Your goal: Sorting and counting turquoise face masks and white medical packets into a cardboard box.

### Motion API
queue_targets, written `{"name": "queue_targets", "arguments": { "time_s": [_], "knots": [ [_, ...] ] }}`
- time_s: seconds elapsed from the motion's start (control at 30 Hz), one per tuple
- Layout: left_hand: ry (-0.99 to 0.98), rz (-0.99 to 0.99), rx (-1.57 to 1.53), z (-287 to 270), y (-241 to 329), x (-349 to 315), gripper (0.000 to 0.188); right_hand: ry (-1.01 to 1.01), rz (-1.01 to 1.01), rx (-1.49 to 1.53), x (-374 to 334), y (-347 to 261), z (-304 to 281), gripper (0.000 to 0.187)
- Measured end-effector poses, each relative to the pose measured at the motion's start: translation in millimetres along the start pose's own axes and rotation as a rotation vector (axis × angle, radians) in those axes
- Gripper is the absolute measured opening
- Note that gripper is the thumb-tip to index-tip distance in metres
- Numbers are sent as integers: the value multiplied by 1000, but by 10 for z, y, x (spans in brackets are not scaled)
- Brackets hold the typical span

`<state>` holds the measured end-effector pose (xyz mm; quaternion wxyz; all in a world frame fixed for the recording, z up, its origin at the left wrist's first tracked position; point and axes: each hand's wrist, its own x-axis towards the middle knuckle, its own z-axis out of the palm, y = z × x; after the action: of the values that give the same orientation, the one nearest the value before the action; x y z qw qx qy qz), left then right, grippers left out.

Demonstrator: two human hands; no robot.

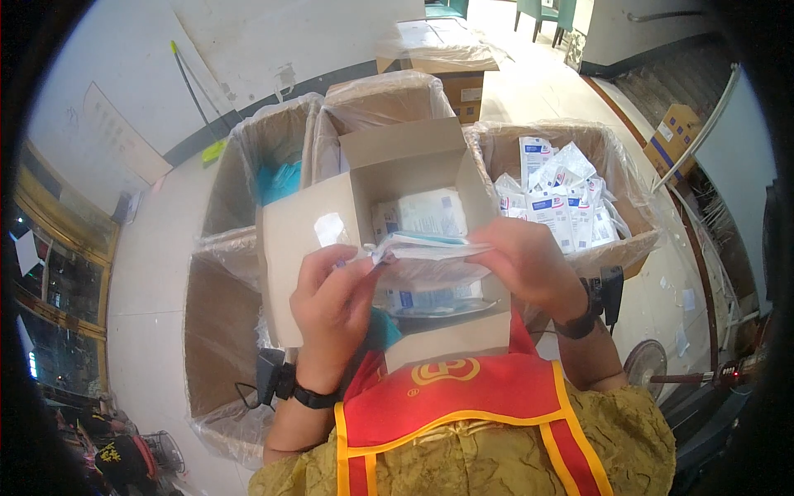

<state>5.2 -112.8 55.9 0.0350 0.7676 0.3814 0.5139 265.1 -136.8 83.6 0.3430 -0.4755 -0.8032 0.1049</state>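
Observation:
Both my hands hold a white flat pouch (430, 249) with a teal layer showing along its upper edge. My left hand (333, 302) pinches its left corner, fingers closed. The right end is gripped by my right hand (531, 260), thumb and fingers closed around it. The pouch is over an open brown carton (310, 236) right before me. White printed pouches (422, 212) lie flat inside the carton, partly hidden by the held one. Teal material (381, 329) shows beside my left wrist; its kind is unclear.
A plastic-lined box (645, 217) of loose white pouches stands right. At left are a lined box with teal items (279, 180) and another lined box (222, 347). A covered carton (459, 83) stands farther back. A fan (645, 362) is at right; a green-ended broom (213, 151) leans by the wall.

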Motion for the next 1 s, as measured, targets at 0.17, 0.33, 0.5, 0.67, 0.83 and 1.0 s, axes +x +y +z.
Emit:
{"name": "queue_targets", "arguments": {
  "time_s": [0.17, 0.33, 0.5, 0.67, 0.83, 1.0],
  "knots": [
    [-59, 48, -63, -44, 76, -29, 23, 25, 21, 25, -15, 43, 21, 13],
    [-185, -65, -129, -64, 90, 57, 17, 0, -45, -109, -25, -27, -9, 11],
    [-276, -63, -220, -75, -15, 29, 26, -31, -92, -91, -42, -75, -20, 11],
    [-315, -126, -326, -95, 10, 20, 31, -75, -158, -115, -37, -112, -58, 11],
    [-267, -596, -690, -280, -100, 142, 36, -92, -216, -198, -47, -21, -107, 12],
    [-333, -195, -315, -235, 107, 254, 21, -147, -244, -58, -8, -42, -133, 14]
  ]
}}
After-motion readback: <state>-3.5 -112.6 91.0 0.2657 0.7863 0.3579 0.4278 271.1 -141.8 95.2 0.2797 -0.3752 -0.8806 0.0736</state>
